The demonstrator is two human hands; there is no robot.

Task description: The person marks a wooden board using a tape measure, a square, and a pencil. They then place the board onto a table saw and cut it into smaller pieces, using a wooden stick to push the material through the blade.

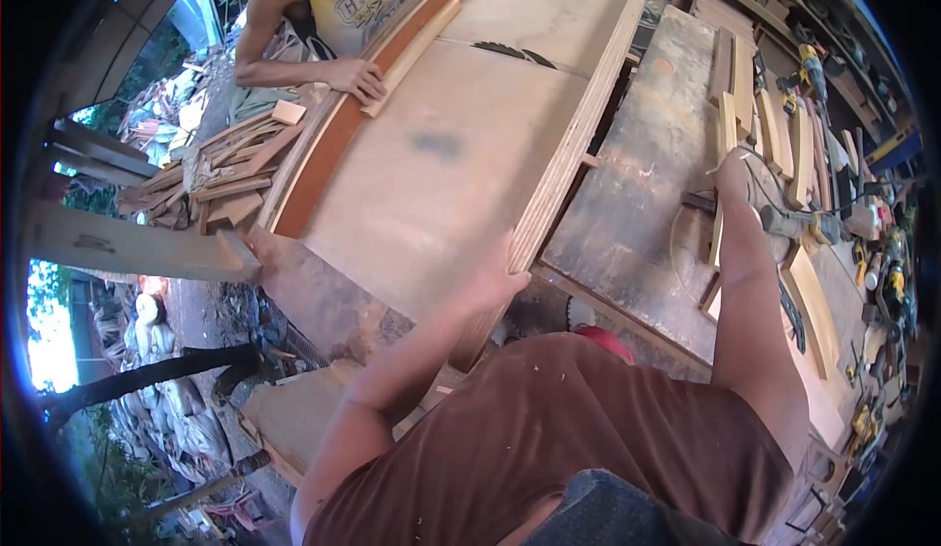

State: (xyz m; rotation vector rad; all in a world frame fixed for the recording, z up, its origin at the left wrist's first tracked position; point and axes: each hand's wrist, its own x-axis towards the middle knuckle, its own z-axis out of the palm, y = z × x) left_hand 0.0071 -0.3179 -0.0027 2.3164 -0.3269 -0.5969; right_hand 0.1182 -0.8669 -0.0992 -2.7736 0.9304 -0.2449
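My left hand [493,276] is closed over the near end of a long plywood board [573,144], its thumb across the edge; its fingers are blurred. This board stands on edge along the right side of a plywood-topped table [392,193]. My right hand [730,172] reaches to the metal-topped bench at right, with its fingers closed around a pale wooden strip [726,123]. More cut wooden pieces [774,134] lie just beyond it. A dark toothed saw blade [515,53] pokes through a slot in the tabletop.
Across the table, a co-worker in a yellow top rests a hand [355,78] by a wooden strip [417,51] and a brown-faced board [319,173]. Offcuts [240,169] are piled at left. Power tools [818,227] and cords crowd the right side. A wooden beam [147,242] juts in from the left.
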